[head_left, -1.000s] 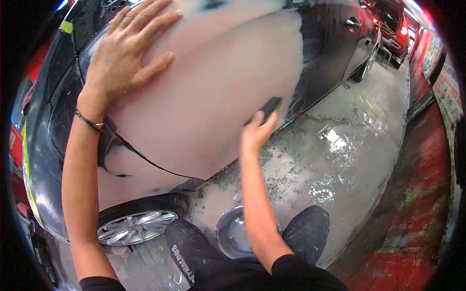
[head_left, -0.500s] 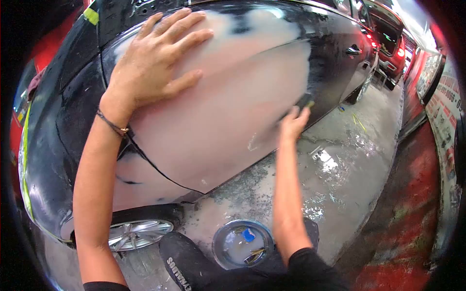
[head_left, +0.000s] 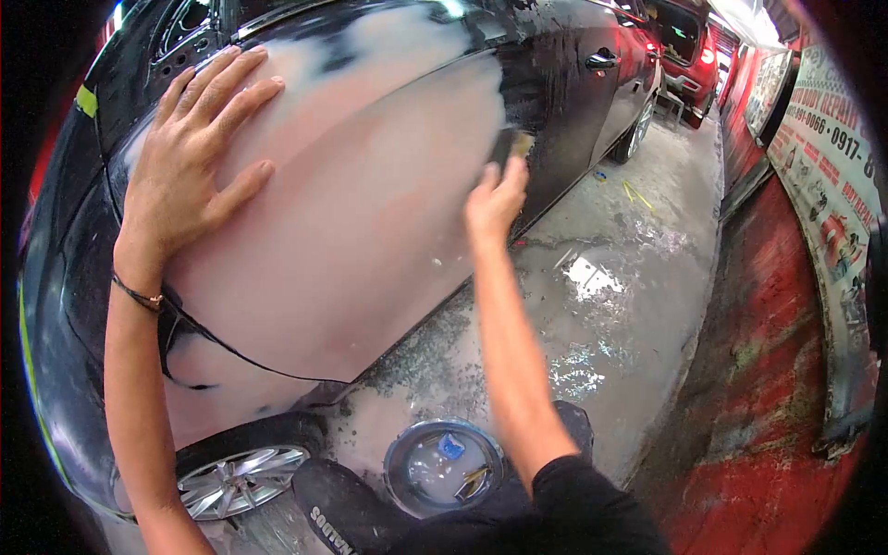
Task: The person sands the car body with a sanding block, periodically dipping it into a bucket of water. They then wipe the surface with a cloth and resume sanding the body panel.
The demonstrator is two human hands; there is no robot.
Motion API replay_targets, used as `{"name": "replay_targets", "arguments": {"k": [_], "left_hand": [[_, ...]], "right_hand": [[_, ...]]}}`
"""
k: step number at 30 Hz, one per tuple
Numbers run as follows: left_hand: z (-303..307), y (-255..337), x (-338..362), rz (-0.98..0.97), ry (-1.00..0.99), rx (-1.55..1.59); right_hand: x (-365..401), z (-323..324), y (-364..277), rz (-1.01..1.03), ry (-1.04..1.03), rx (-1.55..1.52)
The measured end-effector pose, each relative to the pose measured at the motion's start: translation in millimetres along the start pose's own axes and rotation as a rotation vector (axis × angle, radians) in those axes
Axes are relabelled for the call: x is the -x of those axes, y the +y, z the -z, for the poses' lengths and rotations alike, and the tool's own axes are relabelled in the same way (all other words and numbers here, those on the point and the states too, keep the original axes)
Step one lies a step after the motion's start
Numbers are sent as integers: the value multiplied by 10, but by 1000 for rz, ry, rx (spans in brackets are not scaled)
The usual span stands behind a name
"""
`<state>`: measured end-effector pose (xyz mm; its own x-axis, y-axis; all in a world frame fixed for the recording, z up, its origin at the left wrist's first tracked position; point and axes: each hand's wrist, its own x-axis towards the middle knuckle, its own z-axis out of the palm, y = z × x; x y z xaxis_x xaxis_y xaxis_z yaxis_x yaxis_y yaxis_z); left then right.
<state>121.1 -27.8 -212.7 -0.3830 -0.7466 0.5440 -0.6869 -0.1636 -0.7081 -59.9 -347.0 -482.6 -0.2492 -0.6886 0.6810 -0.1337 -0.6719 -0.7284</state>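
Note:
Spread fingers of my left hand [head_left: 199,148] lie flat on the upper left part of the car door [head_left: 342,203], whose black paint has a large pale pink and whitish patch. At the patch's right edge, my right hand [head_left: 498,199] grips a dark block [head_left: 504,146] with a tan edge and presses it against the door. A round basin [head_left: 398,472] of cloudy water stands on the floor between my legs, holding a blue piece [head_left: 450,446] and some small dark and tan pieces [head_left: 474,483].
The car's front wheel [head_left: 242,481] is at the lower left. Wet concrete floor [head_left: 610,314] runs along the car. A red wall [head_left: 749,407] with a printed banner [head_left: 828,166] rises at the right. Another red car [head_left: 680,55] stands behind, its hatch raised.
The view has shifted, so the car and basin appear further left. My right hand has moved upward along the door's right side with the block. My left hand remains flat on the panel.

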Motion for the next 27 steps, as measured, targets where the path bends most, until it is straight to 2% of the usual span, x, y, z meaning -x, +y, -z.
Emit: {"name": "replay_targets", "arguments": {"k": [2, 4, 7, 9, 10, 12, 14, 15, 16, 17, 18, 20, 21, 24, 26, 27], "left_hand": [[16, 7, 13, -6, 7, -7], [7, -3, 28, -21, 9, -20], [-17, -39, 64, -41, 31, -12], [-16, -49, 42, -38, 4, -9], [6, -27, 9, -40, -7, 3], [130, 62, -22, -3, -46, 44], [150, 84, 35, 14, -41, 34], [165, 88, 42, 40, -54, 58], [154, 45, 71, 24, -44, 35], [109, 12, 90, 6, -35, 9], [67, -11, 95, -15, -23, -15], [42, -49, 116, -30, -10, 20], [49, -55, 109, -36, -11, 19], [12, -100, 107, -28, 19, 46], [76, -32, 99, 5, -9, 43], [72, -53, 113, -14, -7, 33]], "right_hand": [[915, 36, -786, 201, 26, 86], [1689, 162, -1173, 276, -157, -68], [1572, 161, -718, 571, -192, 4], [912, 157, -363, 522, -121, 161], [507, 159, -346, 345, -57, 76], [-118, 28, 288, 204, 5, 104], [-192, -1, 241, -28, -12, -88], [-74, -48, 192, -44, 4, -49], [202, -94, -27, 116, 60, 27], [565, -39, -431, 163, -48, -66], [1015, -17, -859, 282, -32, -38], [1751, 144, -1225, 399, -253, 1], [1885, 159, -1244, 454, -319, -81], [1261, 159, -886, 553, -213, 33], [635, 32, -533, 372, -41, 16], [418, 27, -413, 104, -139, -82]]}}
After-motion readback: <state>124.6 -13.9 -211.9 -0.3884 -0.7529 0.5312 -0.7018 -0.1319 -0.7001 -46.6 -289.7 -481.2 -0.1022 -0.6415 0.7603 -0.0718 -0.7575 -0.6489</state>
